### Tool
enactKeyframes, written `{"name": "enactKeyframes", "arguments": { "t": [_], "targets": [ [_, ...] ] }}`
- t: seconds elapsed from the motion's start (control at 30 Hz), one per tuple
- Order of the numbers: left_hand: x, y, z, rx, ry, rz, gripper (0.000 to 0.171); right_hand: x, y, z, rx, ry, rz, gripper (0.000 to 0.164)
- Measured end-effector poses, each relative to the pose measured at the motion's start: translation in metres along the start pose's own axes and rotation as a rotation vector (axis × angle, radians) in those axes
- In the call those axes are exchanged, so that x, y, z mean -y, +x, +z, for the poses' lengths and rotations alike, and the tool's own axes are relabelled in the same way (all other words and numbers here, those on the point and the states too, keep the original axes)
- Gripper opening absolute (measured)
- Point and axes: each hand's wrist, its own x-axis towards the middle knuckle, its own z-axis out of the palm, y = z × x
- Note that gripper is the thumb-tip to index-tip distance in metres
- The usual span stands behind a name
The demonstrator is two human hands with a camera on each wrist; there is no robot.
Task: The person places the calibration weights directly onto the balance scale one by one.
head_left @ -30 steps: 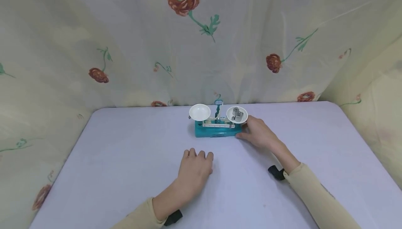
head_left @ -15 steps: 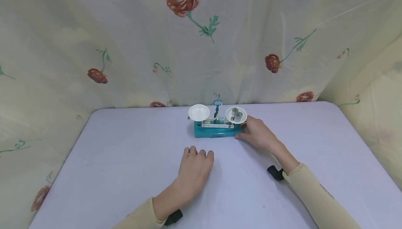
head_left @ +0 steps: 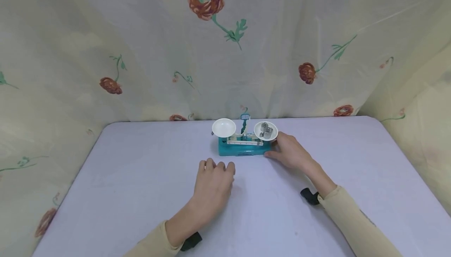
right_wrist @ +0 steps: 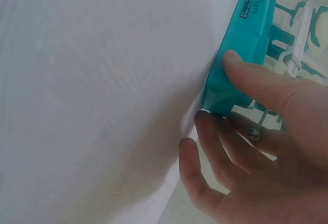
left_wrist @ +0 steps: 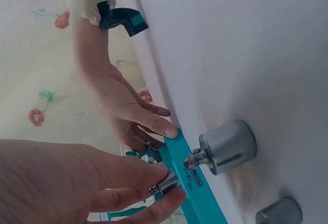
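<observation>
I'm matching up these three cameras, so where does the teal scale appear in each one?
Head: the scale is just below and right of the picture's centre.
Left wrist: lower middle, running off the bottom edge, partly hidden behind the left hand.
Right wrist: upper right, running off the top edge.
Shared landmark: the right hand, thumb on one end of the scale in all three views.

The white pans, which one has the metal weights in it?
The right-hand pan, nearer the person's right hand, holds the metal weights; the left-hand pan shows none.
</observation>
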Motion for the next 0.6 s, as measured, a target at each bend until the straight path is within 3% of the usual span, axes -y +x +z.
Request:
{"name": "enactKeyframes", "arguments": {
  "t": [0.6],
  "targets": [
    [0.0057,0.0061,0.0041,-0.001,-0.086,-0.049,0.016,-0.0031,0.0004,-0.0010,0.012,0.021,-0.007,0.069]
  ]
}}
